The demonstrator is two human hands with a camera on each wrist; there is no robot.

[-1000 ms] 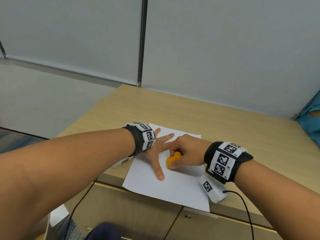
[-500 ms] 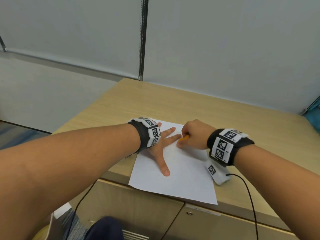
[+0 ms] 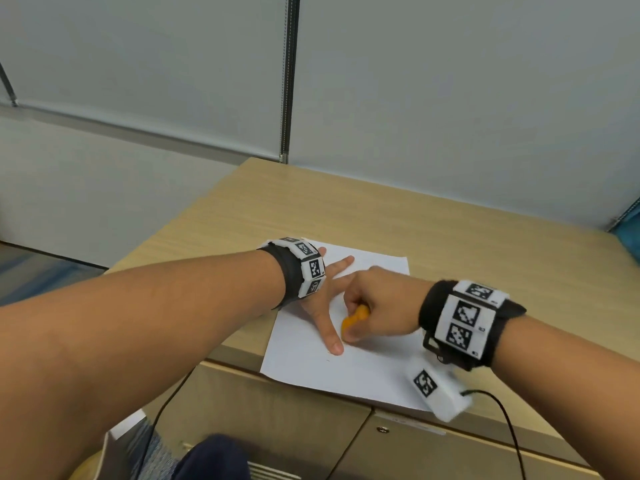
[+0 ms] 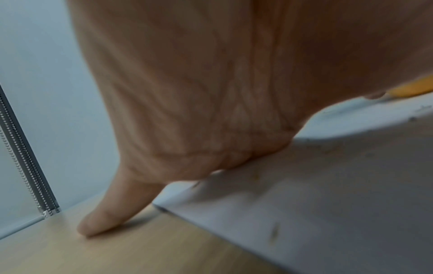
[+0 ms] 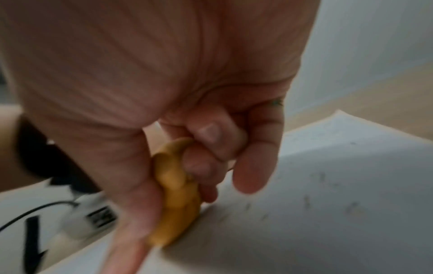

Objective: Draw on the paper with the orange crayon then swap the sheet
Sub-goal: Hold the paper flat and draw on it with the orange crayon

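Observation:
A white sheet of paper [image 3: 367, 368] lies at the near edge of the wooden desk [image 3: 450, 244], its front edge overhanging slightly. My left hand [image 3: 325, 306] lies flat on it with fingers spread, pressing it down; the left wrist view shows the palm [image 4: 211, 92] on the paper [image 4: 339, 185] and one fingertip on the wood. My right hand [image 3: 377, 306] grips a chunky orange crayon [image 3: 353, 318] in curled fingers, its tip on the paper beside the left thumb. The right wrist view shows the crayon [image 5: 178, 194] against the sheet [image 5: 328, 222].
Grey partition walls [image 3: 450, 98] close off the desk's far side. Cabinet fronts [image 3: 277, 427] sit below the desk edge. A white tagged sensor block [image 3: 438, 393] with a black cable hangs under my right wrist. The desk to the right and behind the paper is bare wood.
My right hand has swept the crayon from the paper's far part, by the left fingertips, back toward me to beside the left thumb. The left hand stays flat on the sheet.

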